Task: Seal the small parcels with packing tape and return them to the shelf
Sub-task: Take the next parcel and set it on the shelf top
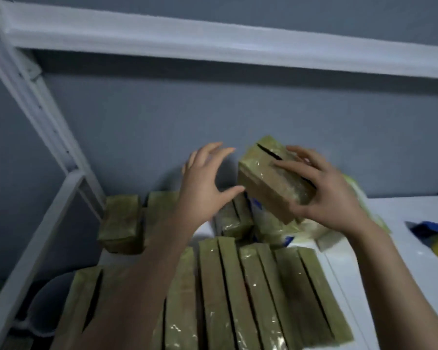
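At the left stands the white post (48, 137) of the shelf frame, and beside it a single sealed box (122, 223) rests near the open edge of the shelf board (352, 286). If anything is pushed in that direction, this box has little that would stop it from going over the edge.

In front lies a row of parcels (238, 286), wrapped in glossy tape and touching each other side by side.

The left hand (202, 183) is above them with its fingers spread wide and holding nothing. Its thumb tip comes very near the lower corner of the parcel (268, 178), but the blur does not allow one to say whether they touch.

The parcel is in the air, tilted, above the back of the shelf. Only the right hand (331, 195) holds it, with the fingers curled over the top face and the thumb under the near side. The tape looks smooth, so a one-handed hold can probably slip. A dark slit shows on the top face, so the seam is perhaps not fully closed.

Under the parcel lies a soft plastic bag (276, 233). A parcel put down there would likely sit unevenly and slide off.
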